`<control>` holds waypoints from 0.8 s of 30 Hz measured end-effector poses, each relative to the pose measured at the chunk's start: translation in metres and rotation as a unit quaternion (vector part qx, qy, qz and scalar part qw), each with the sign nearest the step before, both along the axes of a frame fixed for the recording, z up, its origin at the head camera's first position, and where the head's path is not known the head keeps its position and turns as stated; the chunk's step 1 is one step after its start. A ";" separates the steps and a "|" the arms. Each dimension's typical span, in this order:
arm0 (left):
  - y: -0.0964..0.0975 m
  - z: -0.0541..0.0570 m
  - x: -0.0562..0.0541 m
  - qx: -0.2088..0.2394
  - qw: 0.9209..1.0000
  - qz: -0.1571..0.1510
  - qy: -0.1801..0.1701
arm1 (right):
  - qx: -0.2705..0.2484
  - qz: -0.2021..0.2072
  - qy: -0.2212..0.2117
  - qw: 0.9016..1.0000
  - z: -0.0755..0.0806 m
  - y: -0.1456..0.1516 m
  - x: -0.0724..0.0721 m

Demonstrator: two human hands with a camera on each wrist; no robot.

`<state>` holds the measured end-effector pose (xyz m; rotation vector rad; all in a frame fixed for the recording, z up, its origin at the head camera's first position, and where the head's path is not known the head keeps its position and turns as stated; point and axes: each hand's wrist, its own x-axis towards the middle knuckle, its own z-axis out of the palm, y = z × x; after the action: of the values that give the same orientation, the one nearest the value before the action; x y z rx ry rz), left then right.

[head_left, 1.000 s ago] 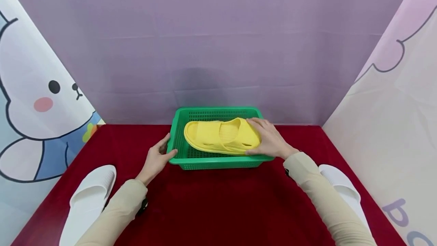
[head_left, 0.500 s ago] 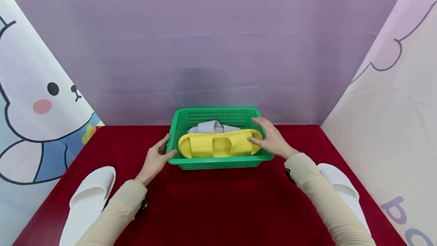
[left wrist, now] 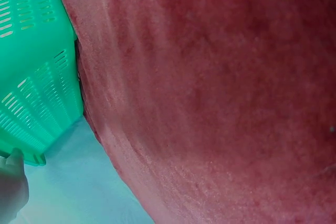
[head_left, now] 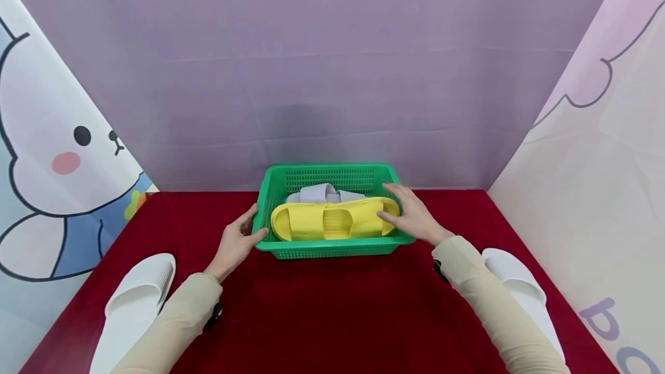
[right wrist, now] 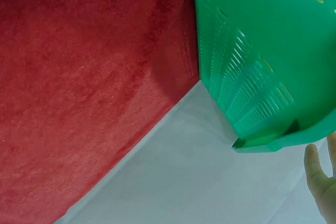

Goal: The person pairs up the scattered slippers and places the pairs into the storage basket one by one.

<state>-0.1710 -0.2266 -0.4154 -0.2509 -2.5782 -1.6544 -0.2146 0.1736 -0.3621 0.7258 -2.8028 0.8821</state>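
Observation:
A green plastic basket (head_left: 332,243) with slotted walls stands on the red cloth near the back wall. Along its front side lies a yellow slipper (head_left: 306,221), open at the toe. Behind that, a light grey slipper (head_left: 316,193) is partly hidden by the yellow one. My left hand (head_left: 235,243) holds the basket's left end, thumb at the front corner; the left wrist view catches part of this hand (left wrist: 11,187) at the rim. My right hand (head_left: 413,215) hovers at the right end, fingers spread and apart over the yellow slipper's end.
One white slipper (head_left: 136,299) lies beside my left forearm. Another white slipper (head_left: 525,293) is partly covered by my right sleeve. A purple curtain (head_left: 332,74) hangs behind the basket, and printed cloth panels (head_left: 587,189) rise on both sides.
The yellow slipper, gripped by my right hand a second ago, was lowered into the basket's front and let go, uncovering the grey slipper. My left hand has stayed at the basket.

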 end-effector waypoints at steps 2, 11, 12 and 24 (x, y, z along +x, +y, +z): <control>0.000 0.001 0.000 0.001 1.000 -0.003 0.002 | 0.000 0.001 0.002 1.000 0.001 -0.001 0.001; 0.001 0.006 0.003 -0.014 1.000 -0.014 0.005 | 0.008 0.006 0.023 1.000 0.002 0.003 0.009; -0.001 0.007 0.005 -0.023 1.000 -0.014 0.008 | 0.009 0.010 0.029 0.999 0.002 0.004 0.011; -0.032 0.040 0.042 -0.171 0.980 -0.019 0.104 | 0.044 0.018 0.102 0.994 0.016 0.036 0.040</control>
<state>-0.1286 -0.2582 -0.3756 -0.4664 -2.6903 -1.1148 -0.1743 0.2095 -0.3461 0.8313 -2.6671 0.6529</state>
